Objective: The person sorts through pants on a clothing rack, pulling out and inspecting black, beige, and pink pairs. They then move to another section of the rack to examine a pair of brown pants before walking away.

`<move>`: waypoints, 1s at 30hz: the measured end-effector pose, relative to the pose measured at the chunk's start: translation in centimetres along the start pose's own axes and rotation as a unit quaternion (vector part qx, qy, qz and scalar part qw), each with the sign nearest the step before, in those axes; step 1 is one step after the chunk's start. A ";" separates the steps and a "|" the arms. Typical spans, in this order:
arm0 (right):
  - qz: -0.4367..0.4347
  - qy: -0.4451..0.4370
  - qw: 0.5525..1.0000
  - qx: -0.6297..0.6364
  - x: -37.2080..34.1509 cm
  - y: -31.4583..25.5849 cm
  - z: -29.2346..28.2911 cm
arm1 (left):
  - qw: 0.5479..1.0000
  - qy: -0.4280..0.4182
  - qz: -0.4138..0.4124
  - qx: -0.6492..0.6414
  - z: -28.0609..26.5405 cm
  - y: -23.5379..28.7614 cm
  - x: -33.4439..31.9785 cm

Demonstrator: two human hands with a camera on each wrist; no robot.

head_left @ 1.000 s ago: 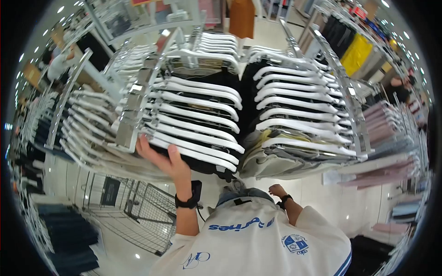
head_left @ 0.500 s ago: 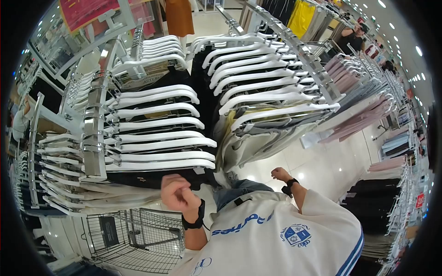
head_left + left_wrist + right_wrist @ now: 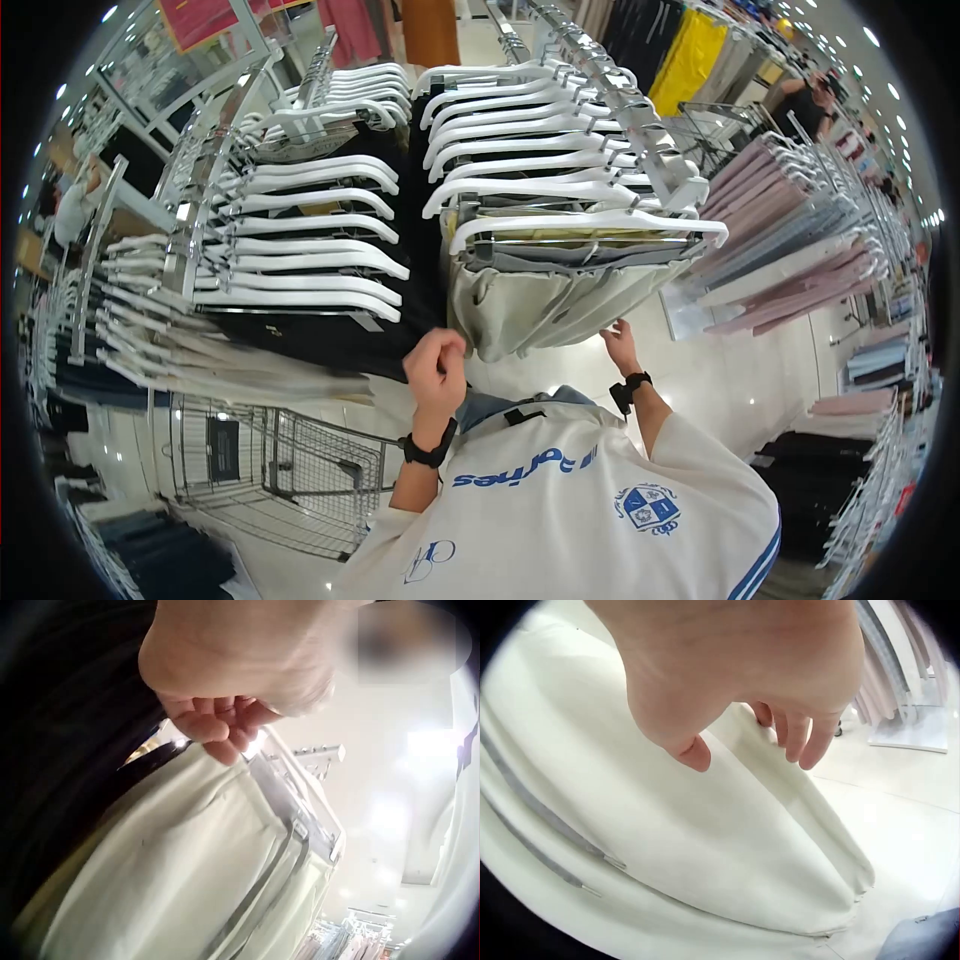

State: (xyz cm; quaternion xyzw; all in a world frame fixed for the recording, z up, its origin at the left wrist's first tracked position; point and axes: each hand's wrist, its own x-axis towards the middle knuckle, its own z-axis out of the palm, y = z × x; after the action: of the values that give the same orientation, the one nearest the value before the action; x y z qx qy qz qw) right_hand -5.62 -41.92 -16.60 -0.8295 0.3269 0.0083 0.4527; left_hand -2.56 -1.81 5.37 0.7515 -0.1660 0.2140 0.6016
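Pale trousers with grey drawstrings (image 3: 550, 300) hang from a white hanger (image 3: 590, 222) at the near end of the right-hand rail. At their left edge is my left hand (image 3: 436, 375), its fingers loosely bent; in the left wrist view those fingertips (image 3: 225, 742) overlap the trousers' upper corner, and contact is unclear. My right hand (image 3: 620, 348) is low at the trousers' right side. The right wrist view has that hand (image 3: 742, 675) over the pale cloth (image 3: 705, 817), thumb and fingers apart, the fingers by the far edge.
Black trousers (image 3: 300, 340) hang on white hangers along the left-hand rail (image 3: 190, 220). Below them stands a wire shopping cart (image 3: 300, 480). Pink and blue garments (image 3: 770, 230) hang on a rack to the right. A person in black (image 3: 805, 105) is farther back.
My left hand has left the black trousers' hangers and moved right to the pale trousers. My right hand has risen beside them. The head view has turned and shifted.
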 end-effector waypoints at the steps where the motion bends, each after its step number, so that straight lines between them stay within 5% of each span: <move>1: -0.049 0.004 0.998 0.031 1.1 -0.1 -0.5 | 0.999 0.009 -0.046 0.006 1.5 -0.3 -0.3; 3: -0.156 0.031 0.985 0.073 3.4 0.0 -1.2 | 0.985 -0.011 -0.171 0.009 3.8 -2.6 -2.0; 6: -0.197 -0.021 0.971 0.131 5.0 -1.7 -2.9 | 0.973 0.058 -0.225 -0.006 6.2 -5.1 -3.5; 10: -0.190 -0.144 0.959 0.151 6.2 -2.5 -4.0 | 0.962 0.040 -0.255 -0.086 7.3 -8.1 -3.3; 12: -0.169 -0.130 0.953 0.215 5.3 -3.5 -3.9 | 0.962 0.047 -0.243 -0.120 8.2 -9.1 -3.5; 14: -0.186 -0.120 0.948 0.228 4.4 -3.6 -3.4 | 0.963 -0.043 -0.266 -0.010 8.8 -9.7 -4.3; 16: -0.199 -0.109 0.945 0.237 4.6 -2.5 -3.7 | 0.958 0.007 -0.287 -0.004 10.6 -8.6 -5.5; 18: -0.155 -0.133 0.953 0.225 4.9 -1.7 -4.0 | 0.958 -0.013 -0.256 0.132 11.7 -8.6 -7.2; 22: -0.161 -0.131 0.958 0.197 5.8 -1.1 -5.6 | 0.960 0.111 -0.244 0.079 13.6 -6.1 -10.4; 30: -0.217 -0.160 0.951 0.151 11.6 6.0 -6.5 | 0.945 0.199 -0.224 0.128 13.0 -6.1 -13.9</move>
State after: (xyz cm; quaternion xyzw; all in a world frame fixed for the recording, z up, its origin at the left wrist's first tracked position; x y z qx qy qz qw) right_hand -1.68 -55.33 -20.84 -0.7899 0.0600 -0.0070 0.6102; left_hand -9.75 -13.26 -9.33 0.7823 0.1585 0.2380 0.5534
